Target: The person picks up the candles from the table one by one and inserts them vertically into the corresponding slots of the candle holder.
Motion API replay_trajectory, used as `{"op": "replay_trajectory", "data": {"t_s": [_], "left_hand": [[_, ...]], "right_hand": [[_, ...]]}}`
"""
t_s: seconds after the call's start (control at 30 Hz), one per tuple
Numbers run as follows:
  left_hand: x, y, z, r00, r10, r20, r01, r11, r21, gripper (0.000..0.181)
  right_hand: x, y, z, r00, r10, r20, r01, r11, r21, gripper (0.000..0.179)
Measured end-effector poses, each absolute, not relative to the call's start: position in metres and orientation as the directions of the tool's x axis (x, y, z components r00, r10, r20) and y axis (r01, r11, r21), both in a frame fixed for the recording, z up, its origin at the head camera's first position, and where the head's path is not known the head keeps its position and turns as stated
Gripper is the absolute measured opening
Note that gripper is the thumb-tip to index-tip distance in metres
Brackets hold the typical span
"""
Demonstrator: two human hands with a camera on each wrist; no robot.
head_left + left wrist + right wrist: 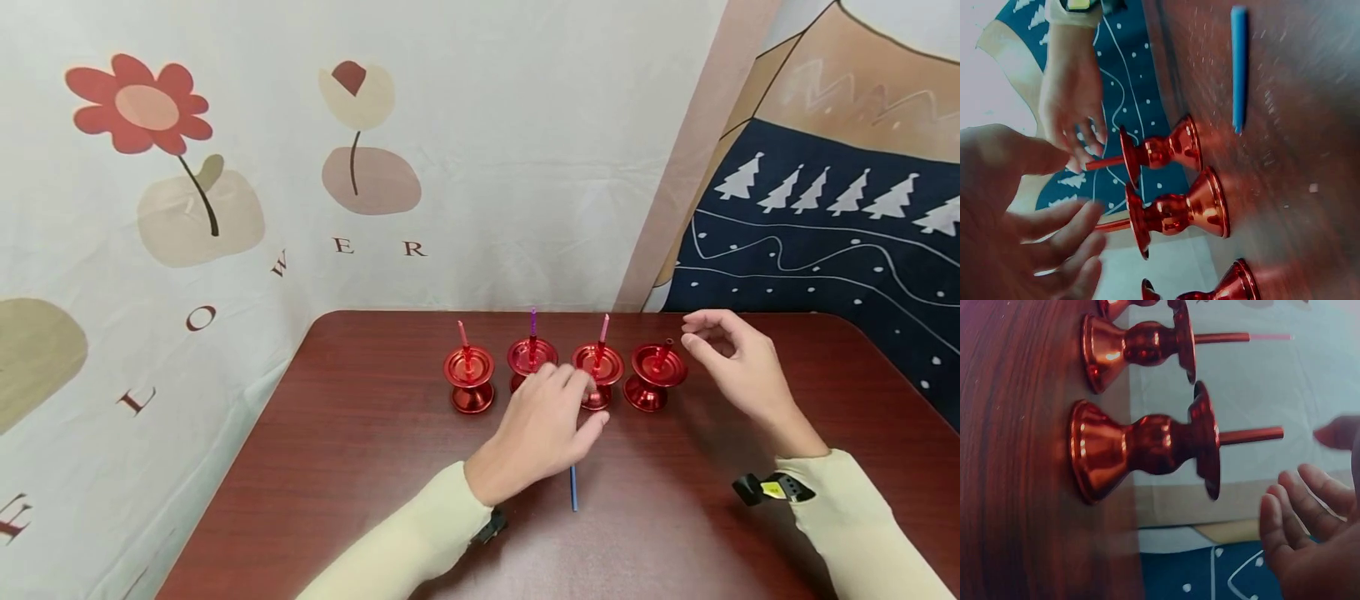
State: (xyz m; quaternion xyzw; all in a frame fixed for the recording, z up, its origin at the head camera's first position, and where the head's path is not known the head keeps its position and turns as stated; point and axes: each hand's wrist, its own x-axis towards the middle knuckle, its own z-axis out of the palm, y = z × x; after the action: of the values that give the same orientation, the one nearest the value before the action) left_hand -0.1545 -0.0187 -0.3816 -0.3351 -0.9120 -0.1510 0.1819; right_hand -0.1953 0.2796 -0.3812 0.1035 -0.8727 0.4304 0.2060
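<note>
Several shiny red metal candle holders stand in a row. A pink-red candle (pixel 462 333) rises from the leftmost holder (pixel 472 398), a purple candle (pixel 533 321) from the second and a pink candle (pixel 604 327) from the third. On the rightmost holder (pixel 648 394) the tube (pixel 1254 435) is bare. My left hand (pixel 540 421) hovers before the middle holders with relaxed, slightly bent fingers and holds nothing. Beside the rightmost holder my right hand (pixel 738 367) hangs with loosely curved fingers, apart from the tube and holding nothing. A thin blue candle (pixel 1239 69) lies on the table below my left hand.
The dark red-brown wooden table (pixel 337 467) ends at the back against a pale cloth (pixel 525 233) printed with flowers and letters. To the right hangs a navy cloth (pixel 810 242) with white trees. Black bands (pixel 772 488) sit at my wrists.
</note>
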Motion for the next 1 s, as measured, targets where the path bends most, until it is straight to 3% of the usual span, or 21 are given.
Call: {"op": "replay_trajectory", "data": {"t_s": [0.17,0.4,0.7,1.0], "left_hand": [[-0.144,-0.026,-0.385,-0.785,0.606,0.129,0.62,0.76,0.195,0.03],[-0.145,-0.027,-0.398,-0.813,0.562,-0.152,0.517,0.817,0.254,0.055],[-0.143,-0.026,-0.402,-0.816,0.532,-0.228,0.489,0.844,0.22,0.059],[-0.146,-0.025,-0.402,-0.829,0.518,-0.212,0.475,0.851,0.226,0.044]], "right_hand": [[-0.199,0.288,-0.389,-0.938,-0.104,0.332,-0.332,0.549,-0.767,0.046],[-0.207,0.289,-0.407,-0.959,-0.214,0.185,-0.271,0.508,-0.817,0.065],[-0.209,0.289,-0.419,-0.954,-0.29,0.081,-0.217,0.478,-0.851,0.083],[-0.21,0.289,-0.42,-0.946,-0.31,0.092,-0.241,0.487,-0.839,0.087]]}}
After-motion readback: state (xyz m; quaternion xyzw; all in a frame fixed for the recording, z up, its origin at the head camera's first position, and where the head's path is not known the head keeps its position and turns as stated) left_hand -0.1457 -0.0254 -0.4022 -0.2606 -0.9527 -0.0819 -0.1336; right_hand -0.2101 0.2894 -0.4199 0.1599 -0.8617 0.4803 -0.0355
